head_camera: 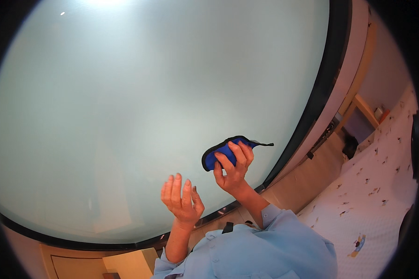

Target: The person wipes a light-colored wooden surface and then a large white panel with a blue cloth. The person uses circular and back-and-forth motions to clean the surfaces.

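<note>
My right hand (233, 167) grips a blue fabric piece with black edging (222, 152), its fingers spread over the cloth. A thin black end of the piece sticks out to the right. Lower and to the left, my left hand (182, 202) is raised with its fingers apart and nothing in it. Both hands are in front of a large pale, glossy panel (125, 104) with a black frame. Whether the cloth touches the panel, I cannot tell.
A bed or similar surface with a white patterned cover (366, 195) lies at the right. Wooden furniture (129, 263) stands at the lower left. A wooden shelf frame (366, 111) and a dark object (350, 146) are beyond the bed.
</note>
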`<control>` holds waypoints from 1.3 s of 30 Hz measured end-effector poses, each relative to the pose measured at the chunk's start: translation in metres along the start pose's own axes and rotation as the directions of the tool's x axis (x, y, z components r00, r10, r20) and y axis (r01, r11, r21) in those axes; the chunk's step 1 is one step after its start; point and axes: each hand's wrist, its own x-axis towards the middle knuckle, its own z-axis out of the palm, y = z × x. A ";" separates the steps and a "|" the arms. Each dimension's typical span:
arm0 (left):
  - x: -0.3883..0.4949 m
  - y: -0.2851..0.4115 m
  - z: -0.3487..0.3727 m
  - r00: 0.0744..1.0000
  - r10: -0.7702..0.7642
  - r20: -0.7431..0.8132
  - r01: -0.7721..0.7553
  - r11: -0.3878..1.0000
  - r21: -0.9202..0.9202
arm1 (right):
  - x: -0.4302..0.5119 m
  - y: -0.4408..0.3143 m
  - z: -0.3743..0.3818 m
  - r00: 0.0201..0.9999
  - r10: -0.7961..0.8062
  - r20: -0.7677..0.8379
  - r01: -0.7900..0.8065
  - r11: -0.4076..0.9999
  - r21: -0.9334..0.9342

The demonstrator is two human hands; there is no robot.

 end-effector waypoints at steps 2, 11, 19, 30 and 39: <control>0.008 0.000 0.003 0.999 0.033 -0.026 -0.032 0.999 0.032 | -0.014 -0.001 -0.002 0.999 0.020 0.028 -0.021 0.999 0.025; 0.027 0.015 0.027 0.998 0.053 0.018 -0.054 0.996 0.067 | -0.033 0.025 -0.015 0.997 0.040 0.072 -0.044 0.998 0.055; 0.050 0.042 0.072 0.991 0.135 0.009 -0.135 0.991 0.014 | -0.040 0.050 -0.026 1.000 0.003 0.029 -0.004 0.999 0.042; 0.047 0.038 0.111 0.986 0.168 -0.020 -0.143 0.891 0.430 | -0.034 0.121 -0.033 0.998 0.043 0.046 -0.041 0.998 -0.040; 0.039 0.032 0.114 0.987 0.152 -0.059 -0.109 0.885 0.452 | -0.039 0.170 -0.051 0.992 0.047 0.116 -0.037 0.995 -0.090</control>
